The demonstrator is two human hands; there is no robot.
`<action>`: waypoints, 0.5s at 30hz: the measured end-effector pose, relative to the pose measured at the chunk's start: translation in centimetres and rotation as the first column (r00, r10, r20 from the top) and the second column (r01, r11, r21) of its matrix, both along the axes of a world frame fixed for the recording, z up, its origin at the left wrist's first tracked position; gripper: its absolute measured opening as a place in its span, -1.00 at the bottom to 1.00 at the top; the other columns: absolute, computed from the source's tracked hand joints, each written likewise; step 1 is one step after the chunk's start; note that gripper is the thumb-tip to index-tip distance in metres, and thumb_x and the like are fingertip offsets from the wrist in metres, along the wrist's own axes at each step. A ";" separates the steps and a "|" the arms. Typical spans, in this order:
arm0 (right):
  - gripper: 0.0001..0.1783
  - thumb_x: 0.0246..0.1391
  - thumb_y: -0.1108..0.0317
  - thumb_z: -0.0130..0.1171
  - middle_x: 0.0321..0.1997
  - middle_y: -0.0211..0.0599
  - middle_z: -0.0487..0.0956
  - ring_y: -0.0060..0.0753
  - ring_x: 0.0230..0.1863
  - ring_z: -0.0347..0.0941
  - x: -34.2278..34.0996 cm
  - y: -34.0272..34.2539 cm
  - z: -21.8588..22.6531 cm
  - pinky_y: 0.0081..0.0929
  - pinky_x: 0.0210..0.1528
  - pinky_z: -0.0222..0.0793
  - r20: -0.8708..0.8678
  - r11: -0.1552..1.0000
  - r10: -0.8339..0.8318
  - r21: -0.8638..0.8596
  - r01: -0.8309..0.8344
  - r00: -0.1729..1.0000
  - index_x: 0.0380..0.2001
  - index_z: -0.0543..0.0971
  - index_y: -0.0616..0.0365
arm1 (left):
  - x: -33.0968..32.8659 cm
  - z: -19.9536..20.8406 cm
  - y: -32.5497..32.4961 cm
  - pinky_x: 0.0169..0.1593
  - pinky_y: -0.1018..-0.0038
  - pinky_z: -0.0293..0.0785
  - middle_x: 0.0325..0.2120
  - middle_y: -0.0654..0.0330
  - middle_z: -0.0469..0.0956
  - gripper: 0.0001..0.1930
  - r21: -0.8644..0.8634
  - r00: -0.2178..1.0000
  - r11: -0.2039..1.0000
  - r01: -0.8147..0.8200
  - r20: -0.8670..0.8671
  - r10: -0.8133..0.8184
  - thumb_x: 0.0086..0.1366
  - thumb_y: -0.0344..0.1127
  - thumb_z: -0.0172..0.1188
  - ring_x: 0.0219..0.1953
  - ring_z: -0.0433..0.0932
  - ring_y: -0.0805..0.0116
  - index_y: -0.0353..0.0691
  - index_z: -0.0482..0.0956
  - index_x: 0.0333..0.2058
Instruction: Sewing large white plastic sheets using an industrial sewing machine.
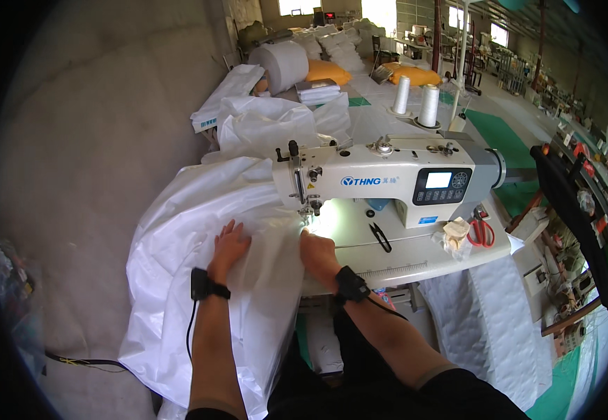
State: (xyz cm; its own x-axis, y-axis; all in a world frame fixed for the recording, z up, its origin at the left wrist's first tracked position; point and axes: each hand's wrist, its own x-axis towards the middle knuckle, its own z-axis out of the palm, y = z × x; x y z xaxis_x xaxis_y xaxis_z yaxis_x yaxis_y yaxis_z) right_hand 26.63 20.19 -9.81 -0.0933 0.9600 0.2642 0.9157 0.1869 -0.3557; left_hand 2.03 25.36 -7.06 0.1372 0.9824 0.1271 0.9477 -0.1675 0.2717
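Note:
A white sewing machine (370, 175) stands in front of me, its lamp lighting the bed under the needle. White plastic-like sheeting (171, 259) spreads over the left of the table and hangs down toward my lap. My left hand (231, 245) lies on the sheeting left of the needle, fingers stretched out. Close to the presser foot (307, 215), my right hand (319, 253) is closed at the sheeting's right edge, fingers pinched on it. A dark band with a cable is on each wrist.
Black thread snips (380, 237) lie on the machine bed. Red-handled scissors (481, 232) sit at its right end beside a crumpled wrapper (454, 236). Two white thread cones (428, 106) stand behind the machine. A large white roll (281, 66) rests at the back left. White quilted material (487, 315) hangs at the right.

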 end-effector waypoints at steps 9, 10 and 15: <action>-0.48 0.09 0.23 0.06 -0.09 -0.08 0.50 -0.17 -0.08 0.48 -1.4 -16.1 -5.6 -0.29 -0.03 0.35 -0.761 0.792 0.075 -0.348 -0.502 0.645 0.11 0.30 0.16 | 4.5 -7.5 -28.9 -0.28 0.50 0.48 -0.43 0.17 0.59 -0.81 -0.452 0.440 0.631 0.631 0.878 0.189 0.25 -0.30 0.12 -0.40 0.55 0.42 -0.31 0.57 -0.30; -0.43 0.11 0.22 0.05 0.06 -0.06 0.45 -0.20 0.06 0.42 -2.0 -15.7 -6.1 -0.33 0.10 0.28 -0.777 0.692 0.004 -0.452 -0.563 0.629 0.17 0.25 0.18 | 4.9 -10.5 -31.1 -0.24 0.47 0.48 -0.42 0.14 0.59 -0.79 -0.528 0.632 0.687 0.500 0.765 0.128 0.23 -0.26 0.15 -0.38 0.56 0.37 -0.29 0.57 -0.28; -0.39 0.12 0.42 0.04 0.26 -0.05 0.25 -0.17 0.27 0.16 -6.9 -11.6 -11.9 -0.38 0.30 0.02 -0.652 0.554 0.698 0.231 -0.800 0.295 0.23 0.15 0.23 | 6.3 -16.0 -33.0 -0.10 0.38 0.45 -0.31 0.05 0.58 -0.71 -0.558 0.745 0.790 0.255 0.634 0.207 0.13 -0.19 0.24 -0.24 0.56 0.15 -0.21 0.58 -0.21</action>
State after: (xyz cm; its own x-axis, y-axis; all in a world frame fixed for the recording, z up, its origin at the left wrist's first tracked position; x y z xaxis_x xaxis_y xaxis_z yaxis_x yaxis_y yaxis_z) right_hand 19.68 8.55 -21.70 -0.6573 0.5865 0.4734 -0.0651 0.5815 -0.8109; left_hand 8.32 -7.68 -23.08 0.2746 0.8777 -0.3928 0.4954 0.2210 0.8400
